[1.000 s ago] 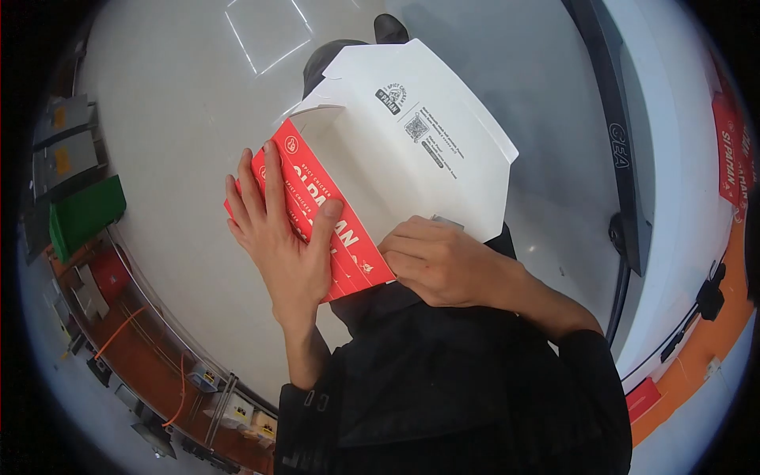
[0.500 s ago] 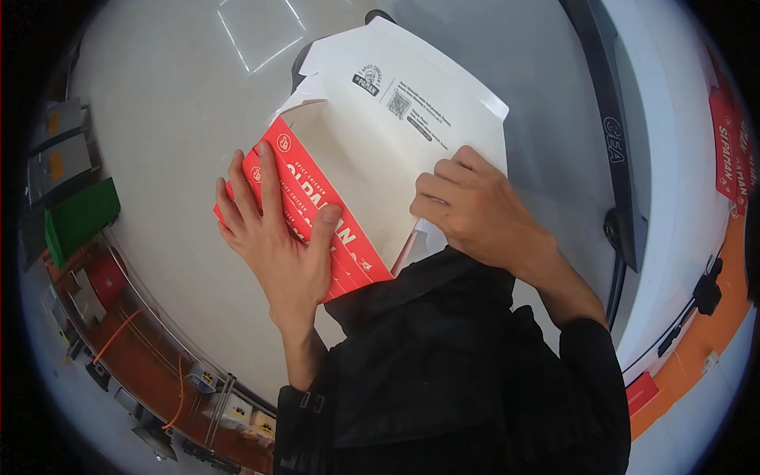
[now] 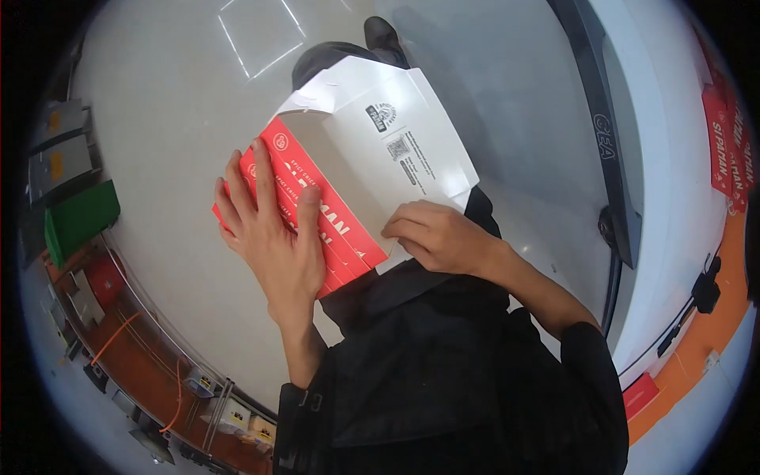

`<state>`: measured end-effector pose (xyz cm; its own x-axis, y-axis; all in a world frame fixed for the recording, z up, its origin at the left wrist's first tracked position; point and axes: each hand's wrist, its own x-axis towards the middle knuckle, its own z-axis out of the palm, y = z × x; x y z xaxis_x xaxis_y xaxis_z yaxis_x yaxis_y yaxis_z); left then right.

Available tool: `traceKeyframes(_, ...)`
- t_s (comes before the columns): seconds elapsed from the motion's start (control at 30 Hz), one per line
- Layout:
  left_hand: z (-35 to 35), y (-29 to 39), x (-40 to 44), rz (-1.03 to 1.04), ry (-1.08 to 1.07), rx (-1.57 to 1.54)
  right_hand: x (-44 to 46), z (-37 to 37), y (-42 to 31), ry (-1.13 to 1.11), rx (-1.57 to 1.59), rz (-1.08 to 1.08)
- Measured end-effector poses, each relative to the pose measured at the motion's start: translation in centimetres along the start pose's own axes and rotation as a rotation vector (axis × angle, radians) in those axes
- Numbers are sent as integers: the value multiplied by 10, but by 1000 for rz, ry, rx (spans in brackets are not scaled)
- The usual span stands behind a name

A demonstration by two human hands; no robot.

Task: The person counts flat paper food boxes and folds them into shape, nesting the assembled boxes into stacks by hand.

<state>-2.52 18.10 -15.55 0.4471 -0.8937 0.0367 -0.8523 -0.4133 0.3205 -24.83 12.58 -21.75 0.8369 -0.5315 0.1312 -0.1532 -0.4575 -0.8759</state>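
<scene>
A red and white cardboard box [image 3: 348, 226] with its lid [image 3: 427, 119] folded open lies over my lap, its white inside facing up. Across its red printed side rests my left hand [image 3: 277, 229], fingers spread and thumb apart, holding the box against me. The red side shows several layered edges, perhaps stacked boxes. My right hand [image 3: 443, 237] pinches the near right corner of the box, where a white flap [image 3: 392, 260] shows beneath the fingers. The fingertips partly hide that corner.
A green bin [image 3: 83, 222] stands at the left near metal equipment and an orange-brown shelf [image 3: 150, 356]. On the right, a dark frame [image 3: 598, 119] borders a white surface, with red printed boxes [image 3: 720, 150] beyond. My shoe [image 3: 384, 39] is on the floor.
My right hand first rose from the corner to the lid's side, then came back down to the corner. The lid swung up and then lower again. My left hand stayed on the red side.
</scene>
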Motion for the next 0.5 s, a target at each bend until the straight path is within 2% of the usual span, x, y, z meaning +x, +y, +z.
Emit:
traceKeyframes(0.1,-10,-14,4,-13,-2,-64,9,-15,6,-78,-4,33)
traceKeyframes(0.13,-16,-20,4,-18,-6,-77,14,-23,9,-45,-23,40)
traceKeyframes(0.2,-29,-23,1,-141,-141,-166,16,-43,23,29,-51,55)
traceKeyframes(0.3,-56,-40,-3,-333,-322,-439,37,-64,26,91,51,275)
traceKeyframes(0.37,-63,-55,-9,-413,-380,-623,47,-60,25,186,314,324)
traceKeyframes(0.4,-58,-64,-6,-277,-287,-646,52,-56,25,225,446,348)
traceKeyframes(0.47,-41,-84,-1,-17,-100,-675,66,-44,25,289,412,188)
traceKeyframes(0.5,-22,-93,6,43,-22,-799,72,-38,23,315,401,109)
